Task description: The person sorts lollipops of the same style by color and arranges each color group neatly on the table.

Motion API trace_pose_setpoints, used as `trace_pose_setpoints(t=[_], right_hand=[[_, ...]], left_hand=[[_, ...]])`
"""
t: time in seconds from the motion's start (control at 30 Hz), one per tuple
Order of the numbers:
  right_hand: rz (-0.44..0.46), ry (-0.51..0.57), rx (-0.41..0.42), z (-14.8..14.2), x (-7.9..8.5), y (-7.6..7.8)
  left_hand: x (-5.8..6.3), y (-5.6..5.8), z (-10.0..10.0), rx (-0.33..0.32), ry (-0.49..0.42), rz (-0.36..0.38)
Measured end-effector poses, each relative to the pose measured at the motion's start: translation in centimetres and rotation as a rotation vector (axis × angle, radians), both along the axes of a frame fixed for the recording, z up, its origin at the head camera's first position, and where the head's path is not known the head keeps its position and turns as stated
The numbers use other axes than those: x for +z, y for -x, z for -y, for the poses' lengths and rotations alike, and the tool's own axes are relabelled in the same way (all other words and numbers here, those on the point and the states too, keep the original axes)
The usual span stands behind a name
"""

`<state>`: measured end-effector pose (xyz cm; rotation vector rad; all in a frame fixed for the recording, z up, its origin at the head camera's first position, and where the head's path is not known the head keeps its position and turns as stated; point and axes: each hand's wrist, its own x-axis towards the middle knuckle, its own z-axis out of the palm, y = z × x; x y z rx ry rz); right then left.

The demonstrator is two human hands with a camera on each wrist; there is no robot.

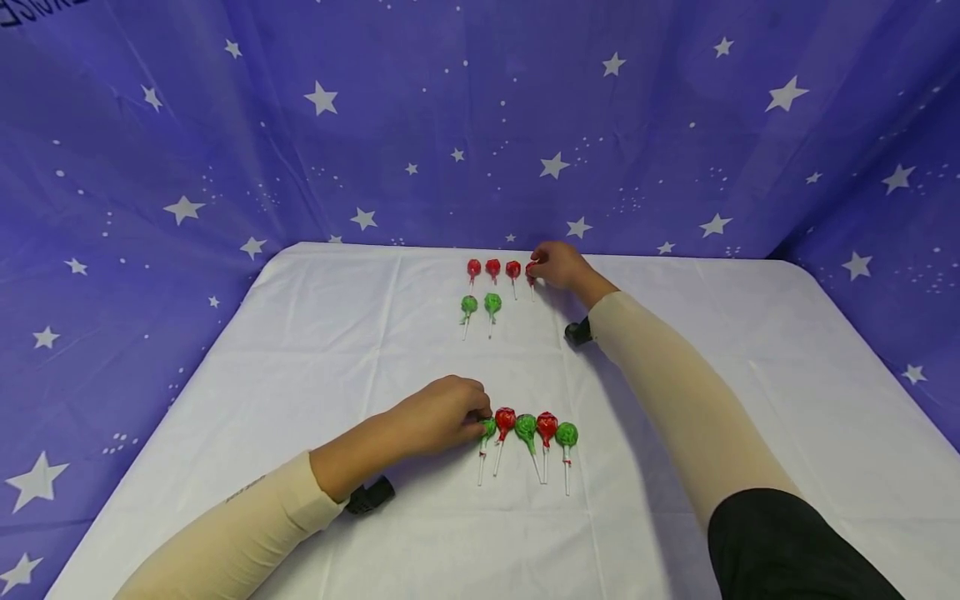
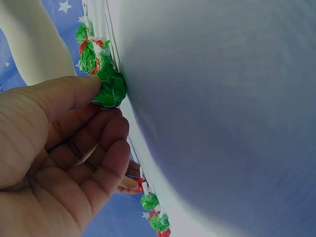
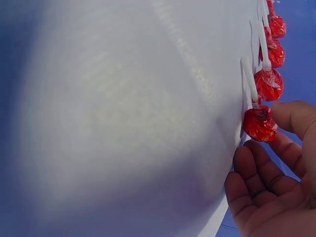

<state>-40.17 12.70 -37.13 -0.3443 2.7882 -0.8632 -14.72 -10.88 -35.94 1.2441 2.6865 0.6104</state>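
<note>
My left hand [image 1: 442, 414] pinches the head of a green lollipop [image 2: 111, 89] at the left end of the near row, thumb on its wrapper. In that row red and green lollipops alternate side by side, sticks toward me; a red lollipop [image 1: 506, 420] comes right after the held one. Farther off, my right hand [image 1: 561, 265] has thumb and fingertips about the head of a red lollipop [image 3: 260, 124], the rightmost of the far red row. Its white stick lies along the cloth. Another red lollipop [image 1: 513, 269] is just to its left.
Two green lollipops [image 1: 469, 305] lie below the far red row. A white cloth [image 1: 300, 400] covers the table, and a blue star-printed curtain [image 1: 465, 108] hangs behind it. Dark wrist cameras [image 1: 371, 496] sit under both wrists.
</note>
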Motion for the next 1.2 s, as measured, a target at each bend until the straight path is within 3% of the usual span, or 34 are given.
trace_pose_setpoints(t=[0.2,0.43,0.77,1.0,1.2], right_hand=[[-0.039,0.016,0.009,-0.5,0.3,-0.7],[-0.112,0.094,0.050,-1.4,1.7,-3.4],[-0.135,0.138,0.173,-2.7,4.4,-10.6],[-0.156,0.100,0.271,-3.5,4.3,-15.6],[-0.127,0.066,0.333,-4.2,4.0,-19.6]], left_hand=[[0.2,-0.1,0.0,0.006,0.003,0.004],[0.3,-0.2,0.0,0.005,0.007,0.007],[0.2,0.4,0.1,0.004,-0.016,0.045],[0.3,0.6,0.2,0.038,-0.027,0.119],[0.5,0.7,0.0,0.028,-0.026,0.130]])
